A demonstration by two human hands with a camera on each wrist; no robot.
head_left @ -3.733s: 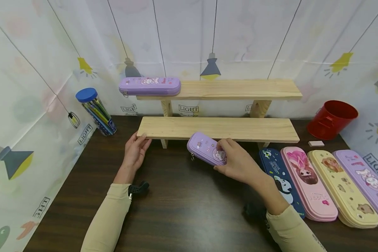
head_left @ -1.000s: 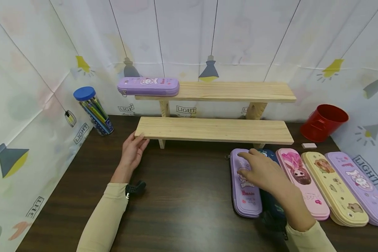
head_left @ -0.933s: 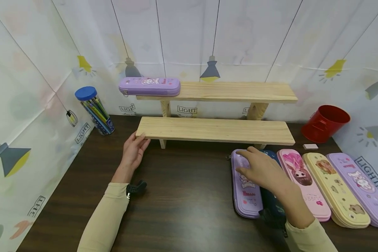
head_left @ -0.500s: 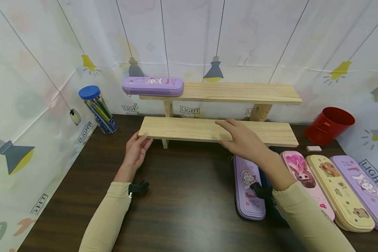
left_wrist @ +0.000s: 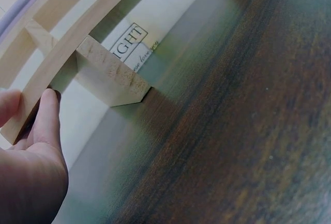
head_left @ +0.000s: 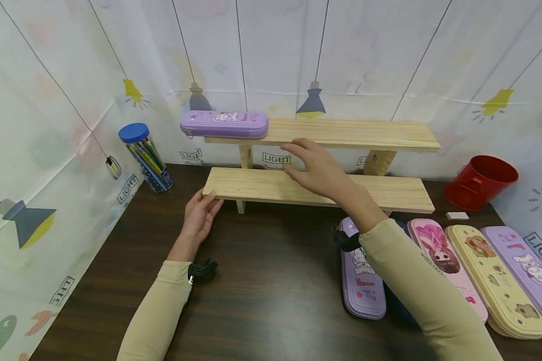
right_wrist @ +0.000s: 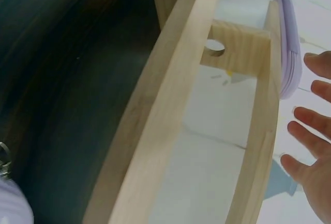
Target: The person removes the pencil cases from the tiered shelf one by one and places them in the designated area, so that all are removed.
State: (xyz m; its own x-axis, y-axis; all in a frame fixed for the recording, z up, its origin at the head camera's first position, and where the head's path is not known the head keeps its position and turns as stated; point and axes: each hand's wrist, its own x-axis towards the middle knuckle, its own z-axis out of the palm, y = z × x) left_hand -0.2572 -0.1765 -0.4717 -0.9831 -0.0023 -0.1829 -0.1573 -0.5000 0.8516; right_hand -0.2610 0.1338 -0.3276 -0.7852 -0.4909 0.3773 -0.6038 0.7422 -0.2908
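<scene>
My left hand grips the left front corner of the lower shelf board, thumb on top and fingers underneath. In the left wrist view, the fingers press under the board's edge. My right hand hovers over the lower board, in front of the upper board, fingers spread and holding nothing. To its left, a purple zippered pencil case lies on the upper board, jutting past the left end. Another purple pencil case lies on the table below the right forearm, which partly covers it.
To the right lie a mostly hidden navy case, a pink case, a yellow case and a purple case. Behind them are a white eraser and a red mug. A blue-lidded pencil jar stands left.
The right hand held a purple pencil case earlier; that case now lies on the table beside the navy one. The hand has risen up and left, toward the upper board. The left hand stays put.
</scene>
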